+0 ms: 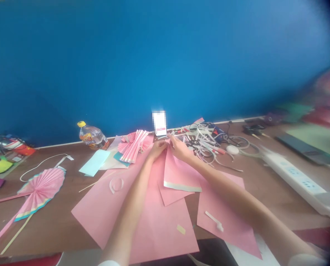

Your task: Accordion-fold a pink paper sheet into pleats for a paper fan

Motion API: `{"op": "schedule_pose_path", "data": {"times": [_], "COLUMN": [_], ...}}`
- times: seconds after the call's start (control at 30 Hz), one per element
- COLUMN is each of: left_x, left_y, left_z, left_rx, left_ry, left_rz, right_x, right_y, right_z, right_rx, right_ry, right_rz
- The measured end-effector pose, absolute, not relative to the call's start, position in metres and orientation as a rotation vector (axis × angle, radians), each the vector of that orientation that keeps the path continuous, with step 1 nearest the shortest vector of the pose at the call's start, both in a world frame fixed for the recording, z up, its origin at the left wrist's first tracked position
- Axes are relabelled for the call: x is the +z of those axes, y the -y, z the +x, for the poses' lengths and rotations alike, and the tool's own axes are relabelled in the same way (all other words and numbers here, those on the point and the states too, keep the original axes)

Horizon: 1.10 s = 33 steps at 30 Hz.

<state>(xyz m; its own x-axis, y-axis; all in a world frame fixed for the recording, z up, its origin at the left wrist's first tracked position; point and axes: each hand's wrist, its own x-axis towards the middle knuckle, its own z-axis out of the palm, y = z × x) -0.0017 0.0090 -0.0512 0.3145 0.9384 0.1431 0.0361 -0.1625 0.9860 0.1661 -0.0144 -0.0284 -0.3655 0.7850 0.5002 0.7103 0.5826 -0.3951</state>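
Observation:
Near the back of the table, my left hand (157, 148) and my right hand (179, 147) meet at the far edge of a pink paper sheet (181, 171). The fingers of both hands are pinched together on that edge, which they partly hide. A pale strip runs along the sheet's near edge, and the sheet tilts up toward my hands. Beneath it lie larger pink sheets (165, 229). To the left of my left hand is a pleated pink paper piece (135, 146). A bright phone screen (160, 123) stands just beyond my hands.
At the left lies a folded pink paper fan (43, 186) with blue edging. A bottle (94, 137) leans behind light-blue paper (95, 162). Paper scraps and cables (206, 140) pile up right of my hands. A power strip (298, 179) and a dark laptop-like slab (306, 147) lie farther right.

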Motion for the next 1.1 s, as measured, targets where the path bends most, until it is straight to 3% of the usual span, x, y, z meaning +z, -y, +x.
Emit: {"op": "schedule_pose_path", "data": {"times": [1.1], "left_x": [-0.057], "left_y": [-0.013], "left_z": [-0.002], "left_rx": [1.005], "left_ry": [-0.913], "left_rz": [1.503], "right_x": [-0.045], "right_y": [0.007], "right_z": [0.164], "right_rx": [0.311], "right_ry": [2.046], "right_rz": [-1.090]}}
